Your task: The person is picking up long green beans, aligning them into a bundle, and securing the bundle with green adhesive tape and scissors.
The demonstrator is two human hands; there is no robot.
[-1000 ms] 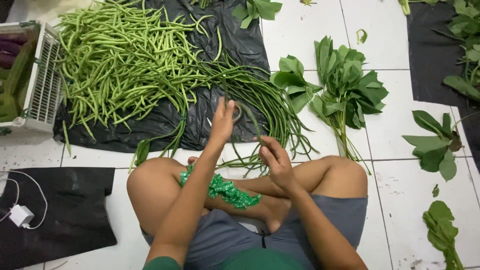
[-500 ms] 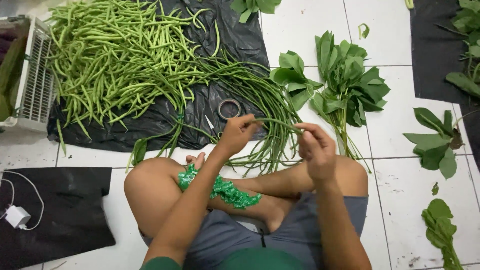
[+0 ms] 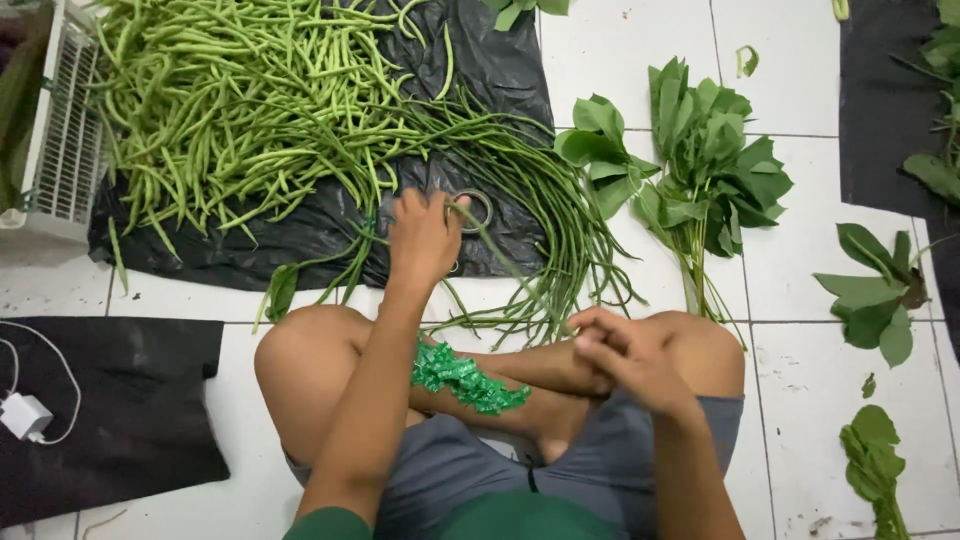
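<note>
Closest to the cam: person sitting cross-legged on white floor tiles point(image 3: 820, 390), grey shorts, w/ a crinkly green ribbon point(image 3: 465, 375) lying across the shin. Right hand point(image 3: 625, 355) sits just above the right knee, fingers pinched together on the near end of a long bean point(image 3: 510, 268), a thin green strand running diagonally up and left to the other hand. Left hand point(image 3: 425, 235) is reached fwd over the black plastic sheet point(image 3: 300, 235), fingers curled shut on the far end of that same bean, right beside a roll of clear tape point(image 3: 472, 210). So the bean is stretched taut-ish btwn both hands, above the left knee and the edge of the sheet.

Left of the legs: a black mat point(image 3: 110, 420) w/ a white charger point(image 3: 22, 415) and cable on it.

Right side: loose leafy sprigs point(image 3: 870, 290) scattered on the tiles, one more near the bottom.

Further out: a sorted bunch of long beans point(image 3: 560, 210) curving down the sheet's right edge, kinda in the way btwn the hands and a leafy greens bundle point(image 3: 710, 170). Behind that, the big heap of beans point(image 3: 240, 110) covers most of the sheet. Far left, a white plastic crate point(image 3: 60, 140), partly cut off.
</note>
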